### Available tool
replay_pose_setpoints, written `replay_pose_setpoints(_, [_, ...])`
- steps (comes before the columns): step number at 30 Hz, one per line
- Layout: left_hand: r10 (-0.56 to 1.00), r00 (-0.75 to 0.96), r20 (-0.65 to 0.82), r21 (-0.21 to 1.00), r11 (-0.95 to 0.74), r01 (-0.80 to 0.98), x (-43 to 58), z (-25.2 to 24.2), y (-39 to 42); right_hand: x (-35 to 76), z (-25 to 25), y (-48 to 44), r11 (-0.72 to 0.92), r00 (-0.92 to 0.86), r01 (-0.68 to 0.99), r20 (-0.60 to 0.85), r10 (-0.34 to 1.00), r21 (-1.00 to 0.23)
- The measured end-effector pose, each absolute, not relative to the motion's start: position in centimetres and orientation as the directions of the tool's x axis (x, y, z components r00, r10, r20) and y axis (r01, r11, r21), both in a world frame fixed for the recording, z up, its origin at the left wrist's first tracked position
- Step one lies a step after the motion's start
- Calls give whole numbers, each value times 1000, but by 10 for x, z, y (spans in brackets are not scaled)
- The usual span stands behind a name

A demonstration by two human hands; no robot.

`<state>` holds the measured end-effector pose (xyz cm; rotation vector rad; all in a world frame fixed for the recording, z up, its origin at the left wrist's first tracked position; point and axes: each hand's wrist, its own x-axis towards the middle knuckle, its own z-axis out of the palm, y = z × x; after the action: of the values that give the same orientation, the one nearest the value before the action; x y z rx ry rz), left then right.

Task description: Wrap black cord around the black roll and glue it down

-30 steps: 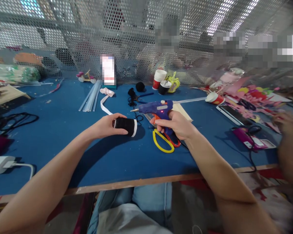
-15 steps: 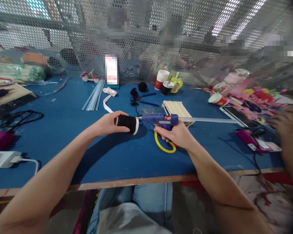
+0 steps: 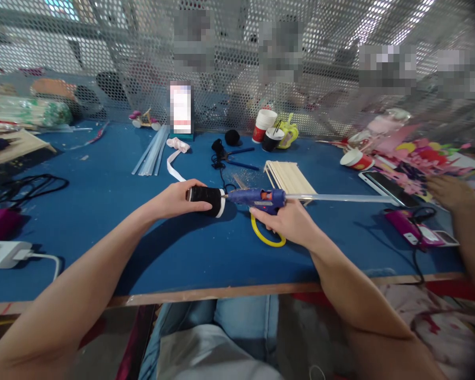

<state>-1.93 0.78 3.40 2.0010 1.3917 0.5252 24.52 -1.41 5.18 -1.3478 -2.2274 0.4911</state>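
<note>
A paper cup wound with black yarn (image 3: 204, 200) lies sideways in my left hand (image 3: 182, 198), its white rim facing right. The fingers and thumb wrap round its left end. My right hand (image 3: 291, 220) grips a blue hot glue gun (image 3: 255, 197) by the handle. The nozzle points left and reaches the cup's rim; whether it touches is hard to tell. A long clear glue stick (image 3: 340, 198) sticks out of the gun's back. Below the gun a yellow loop (image 3: 267, 238) shows, partly hidden by my right hand.
Behind are a small stick-built table (image 3: 291, 177), pliers (image 3: 241, 159), black yarn (image 3: 217, 150), white ribbon (image 3: 173, 161), spare glue sticks (image 3: 150, 152), a phone (image 3: 181, 108) and paper cups (image 3: 264, 125). At right, a co-worker's hand (image 3: 445, 192) is near a tablet (image 3: 386, 187). A perforated metal screen (image 3: 229, 79) stands behind.
The glue gun has shifted slightly left and down, its nozzle lower against the cup's rim. The cup has barely moved. The co-worker's hand has moved left.
</note>
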Motion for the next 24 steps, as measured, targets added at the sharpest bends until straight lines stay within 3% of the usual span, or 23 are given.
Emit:
replay_pose_setpoints(5, [930, 365, -35, 691, -242, 681, -20, 33, 8, 244, 51, -15, 482, -397, 749, 275, 876, -454])
replay_pose_setpoints(11, [935, 353, -43, 688, -229, 689, -21, 31, 10, 247, 51, -15, 535, -478, 788, 244, 844, -305])
replay_pose_setpoints(24, [941, 335, -43, 680, -219, 700, -20, 32, 10, 254, 49, -15, 721, -704, 691, 277, 654, 53])
